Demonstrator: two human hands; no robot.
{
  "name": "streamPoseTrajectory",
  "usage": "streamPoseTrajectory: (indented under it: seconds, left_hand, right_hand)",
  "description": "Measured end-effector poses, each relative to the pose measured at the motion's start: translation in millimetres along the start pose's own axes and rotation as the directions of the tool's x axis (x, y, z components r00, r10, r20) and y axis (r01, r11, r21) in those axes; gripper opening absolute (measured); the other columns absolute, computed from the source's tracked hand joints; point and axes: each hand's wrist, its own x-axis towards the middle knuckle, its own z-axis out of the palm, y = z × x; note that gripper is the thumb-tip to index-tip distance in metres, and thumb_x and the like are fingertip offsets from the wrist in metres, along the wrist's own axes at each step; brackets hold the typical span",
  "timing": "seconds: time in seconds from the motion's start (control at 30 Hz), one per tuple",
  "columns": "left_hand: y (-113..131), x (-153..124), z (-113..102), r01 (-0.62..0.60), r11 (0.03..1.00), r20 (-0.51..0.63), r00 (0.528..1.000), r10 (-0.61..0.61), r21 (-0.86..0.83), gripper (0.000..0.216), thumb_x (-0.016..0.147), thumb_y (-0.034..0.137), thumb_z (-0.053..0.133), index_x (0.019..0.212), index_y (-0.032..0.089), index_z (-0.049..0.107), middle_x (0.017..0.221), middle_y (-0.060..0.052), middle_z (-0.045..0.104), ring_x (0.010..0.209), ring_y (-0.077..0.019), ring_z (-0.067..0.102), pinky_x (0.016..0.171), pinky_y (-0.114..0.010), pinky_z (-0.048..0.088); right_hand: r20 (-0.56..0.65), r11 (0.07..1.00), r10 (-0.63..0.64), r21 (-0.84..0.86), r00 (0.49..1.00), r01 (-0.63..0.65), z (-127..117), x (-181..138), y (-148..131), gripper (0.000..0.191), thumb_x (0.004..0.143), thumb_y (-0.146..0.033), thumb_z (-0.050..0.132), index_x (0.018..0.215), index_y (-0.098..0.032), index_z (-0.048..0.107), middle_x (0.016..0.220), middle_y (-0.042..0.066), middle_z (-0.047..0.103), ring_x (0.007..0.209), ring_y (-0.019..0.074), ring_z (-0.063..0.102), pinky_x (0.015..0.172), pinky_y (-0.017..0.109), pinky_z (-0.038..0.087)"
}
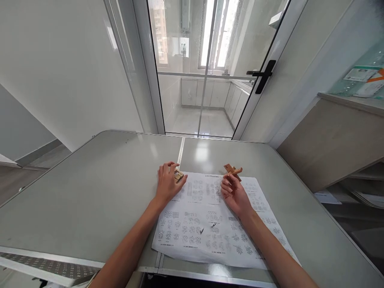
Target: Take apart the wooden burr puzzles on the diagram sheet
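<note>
My left hand curls around a small light-wood block puzzle at the upper left edge of a printed sheet. Its thumb and fingers lie on either side of the block, with part of it hidden behind them. Over the sheet's upper right, my right hand has its fingers bent and its fingertips closed on brown wooden puzzle pieces, which stick out crosswise above the hand. How many pieces are there I cannot tell. Under both hands lies the white instruction sheet, covered with rows of small line diagrams and two dark marks.
The grey-green table spreads out on both sides of the sheet. Behind it stands a glass door with a black handle. At right, a wooden shelf holds clear plastic packs of bottles.
</note>
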Motion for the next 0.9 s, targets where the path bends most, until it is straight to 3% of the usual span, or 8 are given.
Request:
streamPoseTrajectory:
  seconds: [0.2,0.4,0.63,0.77,0.9]
  left_hand:
    - [10.8,-5.5,-8.1,-0.144,0.988,0.045,0.988,0.147,-0.06,0.037,0.099,0.038,0.062,0.133,0.026,0.055,0.138,-0.013,0.055,0.126,-0.0318,0.053,0.108,-0.049,0.044]
    - [24.1,-12.1,-13.5,-0.292,0.941,0.15,0.936,0.318,-0.172,0.074,0.091,0.048,0.072,0.153,0.029,0.036,0.163,-0.016,0.038,0.147,-0.0369,0.041,0.116,-0.057,0.039]
    - [31.3,-16.0,-12.7,-0.392,0.883,0.176,0.879,0.443,-0.259,0.081,0.09,0.045,0.074,0.156,0.029,0.03,0.168,-0.018,0.032,0.154,-0.0357,0.036,0.123,-0.058,0.034]
    - [32.7,-16.8,-15.2,-0.347,0.881,0.238,0.871,0.43,-0.322,0.099,0.079,0.045,0.084,0.159,0.029,0.027,0.164,-0.018,0.039,0.149,-0.038,0.044,0.121,-0.057,0.038]
    - [32.6,-17.7,-13.5,-0.331,0.844,0.23,0.861,0.453,-0.423,0.103,0.076,0.051,0.086,0.159,0.029,0.029,0.154,-0.016,0.052,0.14,-0.0367,0.054,0.116,-0.054,0.045]
  right_hand:
    - [0.065,0.902,0.005,-0.432,0.998,0.023,23.8,-17.5,10.5,0.038,0.096,-0.058,0.06,0.085,-0.022,0.06,0.066,-0.002,0.054,0.05,0.0118,0.041,0.046,0.026,0.038]
    - [0.227,0.635,-0.018,-0.749,0.974,0.186,35.1,-34.9,24.2,0.045,0.102,-0.063,0.047,0.09,-0.022,0.063,0.068,0.0,0.058,0.054,0.0154,0.049,0.053,0.028,0.043]
    - [0.366,0.418,-0.059,-0.836,0.929,0.356,35.1,-36.4,22.6,0.047,0.108,-0.052,0.039,0.074,-0.024,0.055,0.064,-0.001,0.055,0.057,0.0159,0.05,0.059,0.029,0.042]
    - [0.387,0.367,-0.078,-0.846,0.919,0.387,37.3,-38.5,21.7,0.043,0.109,-0.044,0.041,0.074,-0.024,0.054,0.067,0.0,0.059,0.06,0.0164,0.053,0.063,0.029,0.043]
    - [0.392,0.358,-0.076,-0.848,0.917,0.392,37.4,-39.0,22.8,0.039,0.109,-0.042,0.042,0.077,-0.024,0.054,0.069,0.0,0.06,0.061,0.0168,0.055,0.063,0.03,0.044]
